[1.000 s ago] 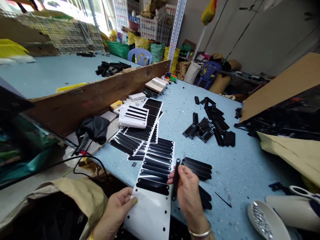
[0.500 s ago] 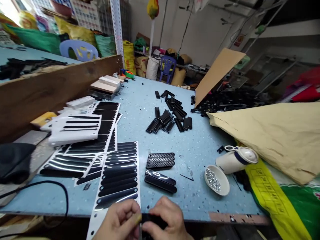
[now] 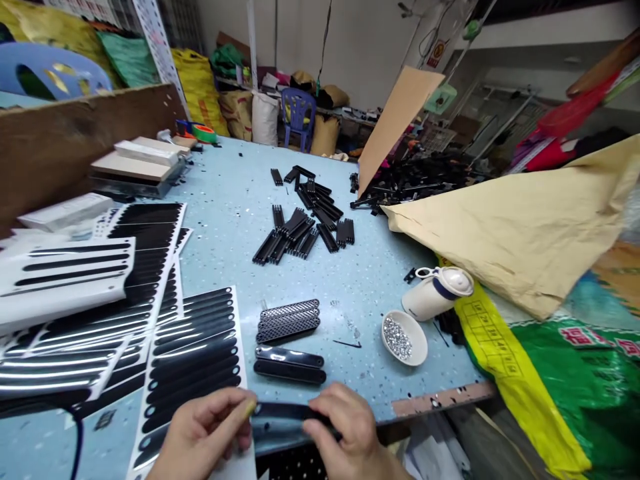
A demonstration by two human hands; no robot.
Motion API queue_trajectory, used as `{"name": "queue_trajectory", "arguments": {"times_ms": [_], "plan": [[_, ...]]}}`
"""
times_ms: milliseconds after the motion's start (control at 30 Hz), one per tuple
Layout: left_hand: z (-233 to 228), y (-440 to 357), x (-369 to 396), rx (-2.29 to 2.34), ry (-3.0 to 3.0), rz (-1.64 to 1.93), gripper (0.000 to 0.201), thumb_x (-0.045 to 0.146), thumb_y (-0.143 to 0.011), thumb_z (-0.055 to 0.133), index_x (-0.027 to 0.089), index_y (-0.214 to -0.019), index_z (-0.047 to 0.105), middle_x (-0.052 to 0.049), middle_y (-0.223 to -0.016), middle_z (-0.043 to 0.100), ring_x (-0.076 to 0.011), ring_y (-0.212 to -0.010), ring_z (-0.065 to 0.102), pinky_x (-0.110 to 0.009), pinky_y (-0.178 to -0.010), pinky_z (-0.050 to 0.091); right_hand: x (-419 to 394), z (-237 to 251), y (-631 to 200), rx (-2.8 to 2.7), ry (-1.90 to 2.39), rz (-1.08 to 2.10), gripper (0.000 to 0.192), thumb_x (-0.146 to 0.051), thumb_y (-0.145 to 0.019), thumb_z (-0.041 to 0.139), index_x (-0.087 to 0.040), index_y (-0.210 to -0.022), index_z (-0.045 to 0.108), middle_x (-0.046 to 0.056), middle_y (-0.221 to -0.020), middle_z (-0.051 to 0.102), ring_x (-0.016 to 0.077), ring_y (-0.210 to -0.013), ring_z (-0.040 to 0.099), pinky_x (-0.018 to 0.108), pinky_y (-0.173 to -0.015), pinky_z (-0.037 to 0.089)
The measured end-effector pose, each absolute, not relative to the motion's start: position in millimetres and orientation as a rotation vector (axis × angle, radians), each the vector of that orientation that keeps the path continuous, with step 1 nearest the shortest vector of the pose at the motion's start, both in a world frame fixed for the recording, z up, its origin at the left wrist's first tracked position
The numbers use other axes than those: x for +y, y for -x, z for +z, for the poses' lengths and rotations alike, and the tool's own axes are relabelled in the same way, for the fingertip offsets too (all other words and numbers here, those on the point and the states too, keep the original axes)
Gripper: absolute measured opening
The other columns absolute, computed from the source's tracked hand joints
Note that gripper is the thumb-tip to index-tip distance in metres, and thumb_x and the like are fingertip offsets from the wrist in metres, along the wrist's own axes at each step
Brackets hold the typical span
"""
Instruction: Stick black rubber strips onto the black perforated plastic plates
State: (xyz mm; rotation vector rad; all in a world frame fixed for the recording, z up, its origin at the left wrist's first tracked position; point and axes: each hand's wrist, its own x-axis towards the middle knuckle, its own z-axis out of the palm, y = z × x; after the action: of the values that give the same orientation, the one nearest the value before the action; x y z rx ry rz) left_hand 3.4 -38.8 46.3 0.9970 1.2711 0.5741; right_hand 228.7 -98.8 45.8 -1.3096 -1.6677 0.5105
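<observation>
Both hands hold one narrow black strip (image 3: 283, 415) level, just above the table's near edge. My left hand (image 3: 207, 432) pinches its left end and my right hand (image 3: 345, 430) grips its right end. Under my left hand lies a white backing sheet (image 3: 193, 363) with several long black oval stickers. Just beyond the strip, two flat black pieces (image 3: 289, 365) lie side by side, and a small stack of perforated black pieces (image 3: 289, 320) sits behind them.
A small white dish of silver bits (image 3: 404, 338) and a tipped white jar (image 3: 436, 293) sit to the right. More sticker sheets (image 3: 75, 293) cover the left. A pile of black parts (image 3: 305, 227) lies mid-table. Tan paper (image 3: 520, 227) and a green-yellow sack (image 3: 560, 373) fill the right.
The view has swung right. My right hand brought the black strip down from upright over the sheet to level at the table edge, and my left hand left the sheet to pinch it.
</observation>
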Motion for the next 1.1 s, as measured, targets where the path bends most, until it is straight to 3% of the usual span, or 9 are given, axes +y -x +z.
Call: {"name": "queue_trajectory", "arguments": {"times_ms": [100,200,333,500,633,800,1100], "plan": [[47.8,2.0,-21.2,1.504,-1.173,0.716,0.043,0.054,-0.061,0.074,0.021,-0.089,0.074,-0.003,-0.061,0.072,-0.0227,-0.058,0.066,-0.027,-0.053,0.05,-78.8,56.6,-247.6,-1.532,1.422,0.6,0.007,-0.021,-0.082,0.062,-0.019,-0.083,0.069,0.003,-0.071,0.065,0.0176,-0.064,0.06,0.032,-0.057,0.05],[45.1,1.0,-3.3,1.614,-1.435,0.811,0.033,0.048,-0.064,0.072,0.022,-0.083,0.074,-0.004,-0.074,0.076,-0.0238,-0.066,0.068,-0.027,-0.058,0.05,-54.5,54.3,-263.2,-1.456,1.472,0.689,0.006,-0.02,-0.079,0.064,-0.018,-0.08,0.07,0.004,-0.075,0.068,0.0171,-0.068,0.061,0.031,-0.061,0.05],[33.8,-8.7,8.4,1.555,-1.642,0.828,0.029,0.042,-0.07,0.069,0.021,-0.088,0.075,-0.003,-0.069,0.074,-0.0198,-0.054,0.063,-0.026,-0.054,0.047,-36.0,35.1,-261.2,-1.405,1.512,0.859,0.01,-0.019,-0.075,0.065,-0.017,-0.083,0.071,0.005,-0.079,0.072,0.0177,-0.071,0.064,0.03,-0.066,0.051],[22.8,-12.1,1.9,1.443,-1.695,0.857,0.024,0.034,-0.069,0.072,0.023,-0.09,0.077,-0.004,-0.082,0.077,-0.0236,-0.07,0.07,-0.026,-0.066,0.051,-39.9,17.6,-253.2,-1.449,1.545,0.993,0.007,-0.017,-0.071,0.066,-0.017,-0.075,0.071,0.001,-0.066,0.068,0.0148,-0.06,0.061,0.026,-0.056,0.047],[24.2,-9.8,-0.4,1.43,-1.718,0.828,0.017,0.035,-0.07,0.071,0.024,-0.083,0.077,-0.003,-0.074,0.076,-0.0224,-0.064,0.069,-0.026,-0.061,0.051,-39.4,5.5,-266.8,-1.259,1.539,1.084,0.012,-0.027,-0.075,0.066,-0.016,-0.076,0.069,0.002,-0.064,0.069,0.0148,-0.056,0.061,0.025,-0.053,0.047],[25.6,-6.7,13.4,1.484,-1.772,0.889,0.02,0.038,-0.073,0.067,0.023,-0.084,0.074,-0.001,-0.069,0.074,-0.0192,-0.058,0.067,-0.023,-0.056,0.051,-28.9,-6.2,-300.9,-1.217,1.662,0.751,0.022,-0.036,-0.078,0.066,-0.015,-0.079,0.067,0.008,-0.071,0.071,0.021,-0.065,0.066,0.031,-0.06,0.052],[17.5,-4.1,41.8,1.34,-2.086,0.819,0.016,0.026,-0.076,0.06,0.019,-0.087,0.07,0.0,-0.071,0.073,-0.0146,-0.055,0.065,-0.023,-0.054,0.051,-0.9,19.5,-282.8,-1.675,1.414,0.518,0.012,-0.018,-0.081,0.064,-0.018,-0.092,0.07,0.009,-0.092,0.073,0.0215,-0.085,0.068,0.032,-0.078,0.054]]}}
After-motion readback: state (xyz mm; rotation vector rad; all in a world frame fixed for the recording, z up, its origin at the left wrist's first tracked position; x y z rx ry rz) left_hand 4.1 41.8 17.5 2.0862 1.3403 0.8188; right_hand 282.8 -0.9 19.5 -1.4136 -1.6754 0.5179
